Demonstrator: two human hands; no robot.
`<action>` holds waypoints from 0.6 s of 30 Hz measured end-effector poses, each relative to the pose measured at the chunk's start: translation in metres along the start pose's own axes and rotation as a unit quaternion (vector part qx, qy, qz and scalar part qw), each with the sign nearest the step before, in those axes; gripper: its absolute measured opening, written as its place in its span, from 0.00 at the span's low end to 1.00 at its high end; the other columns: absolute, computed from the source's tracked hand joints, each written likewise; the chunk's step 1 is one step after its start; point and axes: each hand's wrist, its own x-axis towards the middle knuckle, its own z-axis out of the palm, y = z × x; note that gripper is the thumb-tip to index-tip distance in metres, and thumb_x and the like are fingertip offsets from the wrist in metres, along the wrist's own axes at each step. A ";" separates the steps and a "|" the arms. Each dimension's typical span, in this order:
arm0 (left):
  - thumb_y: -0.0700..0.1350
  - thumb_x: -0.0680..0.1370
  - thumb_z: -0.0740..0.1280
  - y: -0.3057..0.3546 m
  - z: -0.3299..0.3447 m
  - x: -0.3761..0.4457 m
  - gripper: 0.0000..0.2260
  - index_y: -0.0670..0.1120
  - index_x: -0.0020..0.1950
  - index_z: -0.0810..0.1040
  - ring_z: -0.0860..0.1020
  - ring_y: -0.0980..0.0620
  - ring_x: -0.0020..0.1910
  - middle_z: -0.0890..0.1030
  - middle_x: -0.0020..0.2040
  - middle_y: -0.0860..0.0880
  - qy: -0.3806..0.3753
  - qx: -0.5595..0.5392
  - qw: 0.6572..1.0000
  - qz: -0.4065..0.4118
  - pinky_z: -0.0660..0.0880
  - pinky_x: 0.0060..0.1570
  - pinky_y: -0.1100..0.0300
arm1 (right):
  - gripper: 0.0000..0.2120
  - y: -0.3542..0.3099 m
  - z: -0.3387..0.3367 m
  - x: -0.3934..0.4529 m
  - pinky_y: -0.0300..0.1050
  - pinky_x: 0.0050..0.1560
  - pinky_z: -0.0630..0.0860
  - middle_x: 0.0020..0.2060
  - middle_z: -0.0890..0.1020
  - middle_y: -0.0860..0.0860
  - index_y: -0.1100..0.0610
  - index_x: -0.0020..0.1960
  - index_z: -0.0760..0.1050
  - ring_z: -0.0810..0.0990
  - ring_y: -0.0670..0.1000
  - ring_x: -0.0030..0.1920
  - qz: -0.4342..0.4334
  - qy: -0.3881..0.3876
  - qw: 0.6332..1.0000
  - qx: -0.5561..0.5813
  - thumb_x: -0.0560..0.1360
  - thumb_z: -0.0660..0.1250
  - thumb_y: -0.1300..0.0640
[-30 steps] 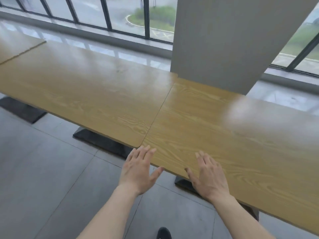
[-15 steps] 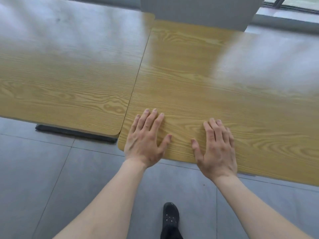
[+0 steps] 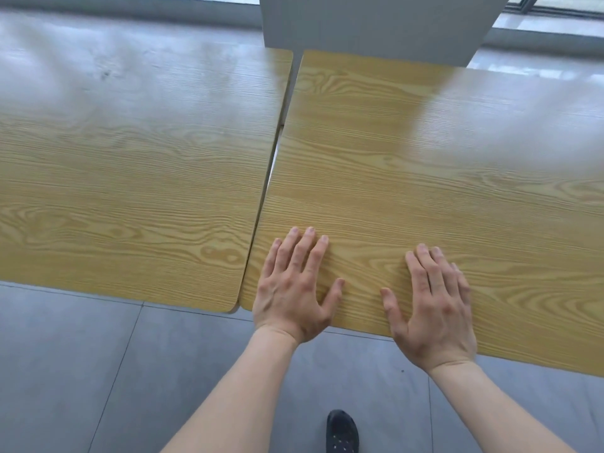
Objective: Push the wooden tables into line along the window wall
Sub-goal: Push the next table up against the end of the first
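Two light wooden tables stand side by side. The left table fills the left half of the view. The right table sits beside it, its near edge slanting down to the right. A thin gap runs between them, widest near the far end. My left hand lies flat, palm down, on the right table near its front left corner. My right hand lies flat beside it, at the front edge. Both hands have fingers spread and hold nothing.
A grey pillar stands right behind the right table's far edge. A window sill and frame run along the back. Grey tiled floor lies in front of the tables. My black shoe shows at the bottom.
My hands came down flat onto the right table's front edge. The view tilted down and closer. A thin gap now shows between the two tabletops.
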 end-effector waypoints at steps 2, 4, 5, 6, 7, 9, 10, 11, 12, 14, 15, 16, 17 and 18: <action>0.65 0.80 0.56 -0.002 0.001 0.006 0.32 0.52 0.80 0.65 0.55 0.48 0.83 0.63 0.81 0.51 0.004 -0.001 1.000 0.005 0.52 0.80 0.46 | 0.34 0.000 0.002 0.004 0.63 0.78 0.58 0.75 0.71 0.59 0.63 0.74 0.70 0.63 0.60 0.79 0.004 0.001 1.000 -0.005 0.79 0.56 0.39; 0.65 0.80 0.56 -0.002 0.001 0.012 0.31 0.52 0.80 0.65 0.55 0.48 0.83 0.64 0.81 0.51 0.005 -0.001 1.000 0.006 0.53 0.80 0.46 | 0.34 0.000 0.003 0.008 0.63 0.78 0.58 0.75 0.71 0.59 0.63 0.74 0.70 0.63 0.60 0.79 0.006 0.002 1.000 -0.004 0.79 0.56 0.39; 0.65 0.80 0.56 -0.002 0.001 0.014 0.31 0.52 0.80 0.65 0.55 0.49 0.83 0.64 0.81 0.51 0.005 -0.001 1.000 0.005 0.53 0.80 0.46 | 0.34 0.000 0.003 0.010 0.63 0.78 0.58 0.76 0.71 0.59 0.63 0.74 0.70 0.63 0.60 0.79 0.006 0.002 1.000 -0.004 0.79 0.56 0.39; 0.65 0.80 0.57 -0.002 0.002 0.016 0.31 0.52 0.80 0.65 0.55 0.49 0.83 0.64 0.81 0.51 0.005 -0.003 1.000 0.004 0.53 0.80 0.46 | 0.34 0.001 0.003 0.011 0.63 0.78 0.58 0.76 0.70 0.59 0.63 0.75 0.70 0.63 0.60 0.79 0.005 0.000 1.000 -0.006 0.79 0.56 0.39; 0.65 0.80 0.57 -0.002 0.002 0.015 0.31 0.53 0.80 0.65 0.55 0.49 0.83 0.64 0.81 0.52 0.004 -0.005 1.000 0.005 0.53 0.80 0.46 | 0.34 0.001 0.004 0.011 0.63 0.78 0.58 0.76 0.70 0.59 0.63 0.75 0.69 0.63 0.60 0.79 0.003 -0.004 1.000 -0.006 0.79 0.56 0.39; 0.65 0.80 0.57 -0.003 0.002 0.013 0.31 0.53 0.80 0.65 0.55 0.49 0.83 0.64 0.81 0.52 0.005 -0.008 1.000 0.005 0.53 0.80 0.46 | 0.35 0.000 0.003 0.010 0.63 0.78 0.58 0.76 0.70 0.59 0.63 0.75 0.69 0.62 0.60 0.80 0.004 -0.007 1.000 -0.005 0.80 0.56 0.38; 0.65 0.80 0.57 -0.002 0.001 0.013 0.31 0.53 0.80 0.65 0.55 0.49 0.83 0.63 0.81 0.52 0.002 -0.009 1.000 0.005 0.53 0.80 0.46 | 0.35 -0.001 0.002 0.010 0.62 0.79 0.57 0.76 0.70 0.58 0.63 0.75 0.69 0.62 0.60 0.80 0.006 -0.011 1.000 -0.008 0.80 0.55 0.38; 0.66 0.80 0.57 -0.002 -0.001 0.014 0.31 0.54 0.80 0.65 0.54 0.50 0.83 0.63 0.81 0.52 -0.005 -0.009 1.000 0.003 0.52 0.81 0.46 | 0.35 -0.001 0.001 0.009 0.62 0.79 0.57 0.76 0.69 0.58 0.63 0.76 0.68 0.62 0.60 0.80 0.008 -0.022 1.000 -0.009 0.80 0.54 0.38; 0.66 0.80 0.56 -0.001 -0.002 0.015 0.32 0.54 0.80 0.64 0.54 0.50 0.83 0.62 0.82 0.53 -0.013 -0.008 1.000 -0.001 0.52 0.81 0.46 | 0.36 -0.001 -0.001 0.009 0.61 0.79 0.56 0.77 0.68 0.58 0.62 0.76 0.67 0.61 0.59 0.80 0.011 -0.036 0.999 -0.009 0.80 0.53 0.37; 0.68 0.79 0.56 0.000 -0.007 0.015 0.32 0.55 0.81 0.62 0.51 0.52 0.83 0.60 0.82 0.54 -0.035 -0.012 0.999 -0.004 0.50 0.81 0.47 | 0.37 -0.002 -0.007 0.010 0.61 0.80 0.54 0.78 0.66 0.57 0.62 0.78 0.65 0.58 0.59 0.81 0.017 -0.076 0.997 -0.018 0.81 0.51 0.36; 0.69 0.79 0.55 0.000 -0.010 0.013 0.33 0.56 0.81 0.61 0.49 0.53 0.83 0.59 0.82 0.55 -0.048 -0.016 0.999 -0.001 0.48 0.81 0.48 | 0.37 -0.004 -0.011 0.009 0.60 0.80 0.54 0.78 0.65 0.57 0.62 0.78 0.64 0.57 0.59 0.81 0.018 -0.099 0.995 -0.020 0.81 0.49 0.35; 0.69 0.79 0.55 -0.001 -0.015 0.012 0.33 0.56 0.81 0.61 0.48 0.54 0.83 0.59 0.82 0.56 -0.058 -0.021 0.998 0.005 0.48 0.81 0.48 | 0.37 -0.006 -0.016 0.010 0.60 0.80 0.55 0.78 0.66 0.57 0.62 0.78 0.64 0.58 0.59 0.81 0.021 -0.116 0.993 -0.015 0.81 0.49 0.35; 0.69 0.79 0.55 -0.002 -0.022 0.013 0.32 0.56 0.80 0.63 0.50 0.55 0.83 0.60 0.82 0.56 -0.065 -0.024 0.998 0.010 0.49 0.81 0.49 | 0.37 -0.006 -0.022 0.012 0.59 0.79 0.57 0.77 0.67 0.57 0.61 0.77 0.66 0.60 0.59 0.80 0.026 -0.125 0.992 -0.004 0.82 0.48 0.34; 0.70 0.79 0.54 -0.002 -0.029 0.015 0.31 0.56 0.79 0.66 0.54 0.55 0.82 0.64 0.80 0.56 -0.069 -0.019 0.997 0.013 0.50 0.80 0.50 | 0.35 -0.007 -0.029 0.016 0.58 0.78 0.60 0.75 0.70 0.57 0.60 0.75 0.70 0.63 0.59 0.79 0.030 -0.132 0.991 0.010 0.82 0.48 0.35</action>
